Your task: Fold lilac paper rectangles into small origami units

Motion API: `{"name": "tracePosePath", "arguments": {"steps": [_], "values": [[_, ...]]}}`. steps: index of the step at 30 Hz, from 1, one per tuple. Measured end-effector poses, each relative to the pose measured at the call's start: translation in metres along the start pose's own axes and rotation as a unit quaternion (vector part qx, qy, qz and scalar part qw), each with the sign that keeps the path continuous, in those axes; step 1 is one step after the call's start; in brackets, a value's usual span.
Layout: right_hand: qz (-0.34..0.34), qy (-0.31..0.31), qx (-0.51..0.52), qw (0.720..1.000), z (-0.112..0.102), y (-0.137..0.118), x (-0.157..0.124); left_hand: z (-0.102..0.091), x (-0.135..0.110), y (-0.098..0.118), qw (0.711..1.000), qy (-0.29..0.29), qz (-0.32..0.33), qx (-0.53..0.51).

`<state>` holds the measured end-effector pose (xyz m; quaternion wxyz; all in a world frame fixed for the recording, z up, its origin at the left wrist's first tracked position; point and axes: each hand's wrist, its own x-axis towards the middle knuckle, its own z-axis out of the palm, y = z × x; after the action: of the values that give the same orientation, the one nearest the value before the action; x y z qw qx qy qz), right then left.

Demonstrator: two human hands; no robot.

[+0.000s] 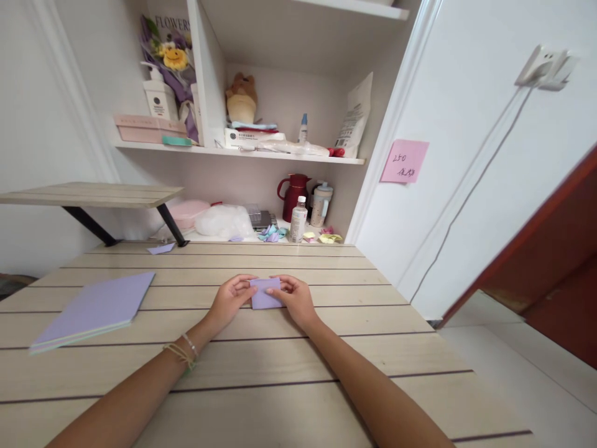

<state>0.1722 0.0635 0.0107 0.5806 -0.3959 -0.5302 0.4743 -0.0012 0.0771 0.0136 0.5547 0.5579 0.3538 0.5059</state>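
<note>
A small folded piece of purple paper [267, 301] is held just above the wooden-slat table, between both hands. My left hand [232, 295] pinches its left edge, thumb on the front and fingers behind. On the other side, my right hand [296, 298] grips the upper right part, its thumb lying across the front face. The fingertips behind the paper are hidden. Farther left on the table lies a stack of coloured paper sheets [100, 305], purple on top with pale green and other edges showing below.
A small raised stand [93, 194] with black legs is at the back left, a purple paper scrap [161, 249] near its leg. Along the back, the shelf holds a clear bottle [298, 223], a dark red jug [295, 194], a tumbler [321, 204] and folded blue-purple papers [273, 234].
</note>
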Motion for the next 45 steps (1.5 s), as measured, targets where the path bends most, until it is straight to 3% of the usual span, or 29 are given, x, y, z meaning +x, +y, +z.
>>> {"name": "tracePosePath", "arguments": {"steps": [5,9,22,26,32,36,40,45], "values": [[-0.023,0.055,-0.01,0.998,-0.001,0.002,0.003,0.001,-0.001,0.0,1.0,0.014,-0.008,0.013],[-0.01,0.048,-0.008,0.999,-0.002,0.004,0.002,0.001,-0.001,-0.001,0.999,0.026,-0.017,0.02],[0.024,0.016,0.034,0.999,-0.002,0.009,0.003,0.0,0.001,-0.004,0.997,-0.011,-0.066,0.038],[0.022,0.033,0.036,0.999,-0.002,0.013,0.004,0.0,0.001,-0.006,0.995,-0.001,-0.072,0.067],[0.045,0.048,0.075,0.995,-0.001,0.012,0.005,0.002,0.002,-0.004,0.989,-0.076,-0.05,0.115],[0.055,0.064,0.091,0.992,0.001,0.01,0.004,0.005,0.0,-0.002,0.987,-0.076,-0.041,0.133],[0.053,0.085,0.1,0.99,0.002,0.007,0.002,0.008,-0.003,0.001,0.983,-0.121,-0.023,0.135],[0.033,0.091,0.083,0.992,0.003,0.006,0.001,0.01,-0.003,0.0,0.98,-0.111,-0.011,0.163]]}}
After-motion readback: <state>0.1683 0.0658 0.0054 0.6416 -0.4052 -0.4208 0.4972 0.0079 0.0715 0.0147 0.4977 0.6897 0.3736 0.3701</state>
